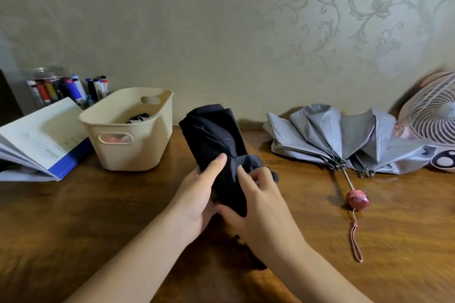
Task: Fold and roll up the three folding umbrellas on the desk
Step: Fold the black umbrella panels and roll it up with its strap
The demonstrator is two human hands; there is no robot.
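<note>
A black folding umbrella [214,135] is held above the middle of the desk, its cloth gathered into a loose roll pointing away from me. My left hand [199,194] grips the roll from the left, thumb on top. My right hand [261,202] pinches the black closing strap [251,161] at the roll's right side. A grey umbrella [344,138] lies half collapsed at the back right, cloth spread out, with a pink handle [357,200] and a pink wrist loop [355,243] pointing toward me. I see no third umbrella.
A cream plastic basket [130,130] stands left of the black umbrella on the wooden desk [73,224]. An open book [41,140] and a jar of markers [56,86] sit at the far left. A pink fan [435,115] stands at the right edge.
</note>
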